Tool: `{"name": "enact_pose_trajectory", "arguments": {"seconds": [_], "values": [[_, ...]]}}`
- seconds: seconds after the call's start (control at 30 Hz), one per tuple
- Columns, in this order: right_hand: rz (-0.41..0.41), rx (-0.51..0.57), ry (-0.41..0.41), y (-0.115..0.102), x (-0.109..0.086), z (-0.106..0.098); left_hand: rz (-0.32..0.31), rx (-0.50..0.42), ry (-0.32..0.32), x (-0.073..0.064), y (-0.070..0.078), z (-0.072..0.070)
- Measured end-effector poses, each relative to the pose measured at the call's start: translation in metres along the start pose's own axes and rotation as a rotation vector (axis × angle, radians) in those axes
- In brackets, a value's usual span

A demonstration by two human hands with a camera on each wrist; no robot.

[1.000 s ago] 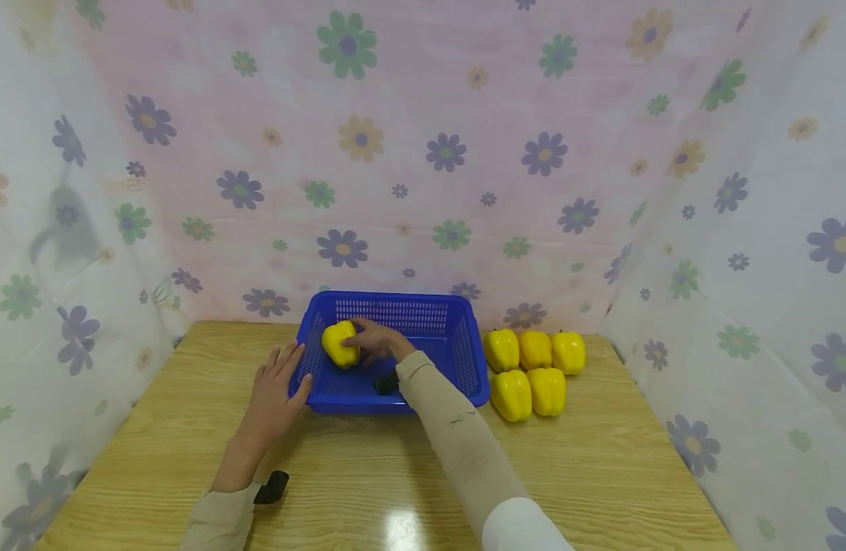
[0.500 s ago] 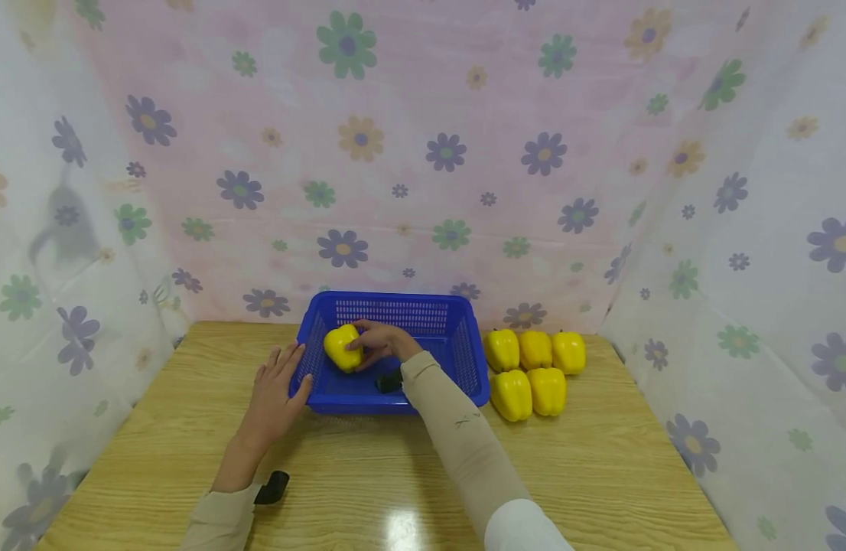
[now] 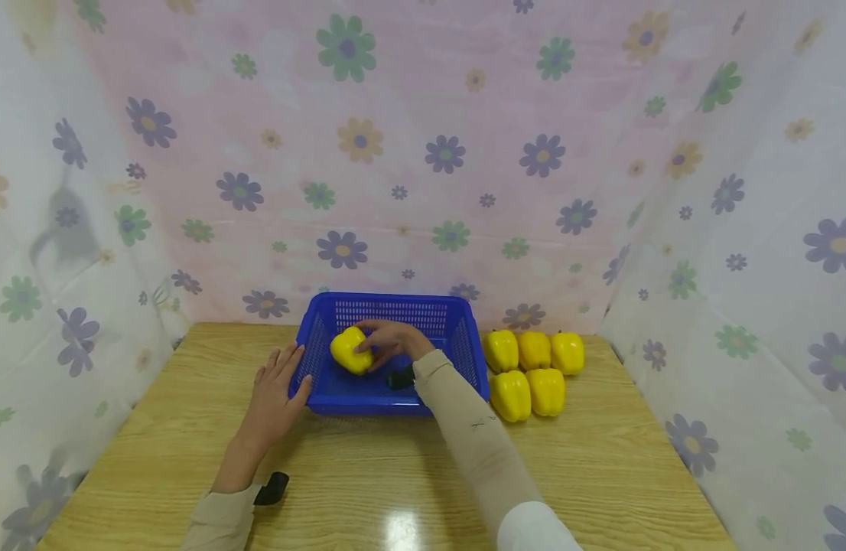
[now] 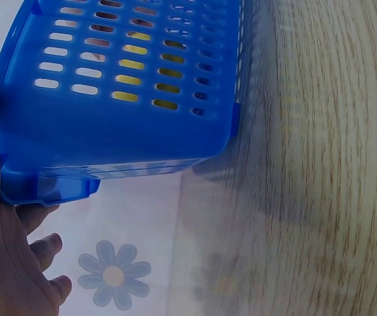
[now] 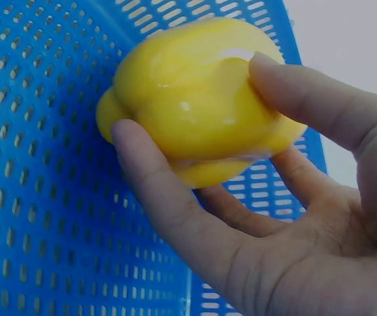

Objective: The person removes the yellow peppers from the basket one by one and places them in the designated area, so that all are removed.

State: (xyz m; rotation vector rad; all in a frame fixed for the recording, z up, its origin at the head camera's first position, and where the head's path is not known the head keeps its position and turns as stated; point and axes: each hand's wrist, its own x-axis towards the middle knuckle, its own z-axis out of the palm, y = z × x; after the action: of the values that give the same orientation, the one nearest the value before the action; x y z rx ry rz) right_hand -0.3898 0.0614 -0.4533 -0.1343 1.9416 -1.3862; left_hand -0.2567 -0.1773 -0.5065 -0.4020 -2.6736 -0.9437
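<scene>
My right hand (image 3: pixel 393 340) holds a yellow bell pepper (image 3: pixel 349 350) inside the blue plastic basket (image 3: pixel 388 405), towards its left end. In the right wrist view the thumb and fingers grip the glossy pepper (image 5: pixel 195 99) from both sides, with the perforated basket wall (image 5: pixel 17 197) behind it. My left hand (image 3: pixel 274 398) rests against the basket's left rim, fingers extended and thumb near the front corner. The left wrist view has that hand (image 4: pixel 10 263) at the rim's edge, with yellow showing through the basket's slots.
Several more yellow bell peppers (image 3: pixel 535 350) stand in two rows on the wooden table (image 3: pixel 368 474), close to the basket's right side. Flower-patterned sheets (image 3: pixel 409 191) enclose the table at the back and both sides.
The right hand and the bell pepper it holds have shifted slightly to the right within the basket. The left hand, the basket and the other peppers stay where they were.
</scene>
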Motion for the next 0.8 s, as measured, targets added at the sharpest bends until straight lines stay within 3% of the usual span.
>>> {"name": "enact_pose_trajectory", "arguments": {"seconds": [0.37,0.8], "values": [[-0.047,-0.031,-0.056,-0.001,-0.019,-0.013,0.002,-0.015,0.0,0.001,0.0,0.001],[-0.112,0.038,0.019,0.001,-0.036,-0.018,-0.003,-0.023,-0.008,0.0,0.002,-0.003]]}}
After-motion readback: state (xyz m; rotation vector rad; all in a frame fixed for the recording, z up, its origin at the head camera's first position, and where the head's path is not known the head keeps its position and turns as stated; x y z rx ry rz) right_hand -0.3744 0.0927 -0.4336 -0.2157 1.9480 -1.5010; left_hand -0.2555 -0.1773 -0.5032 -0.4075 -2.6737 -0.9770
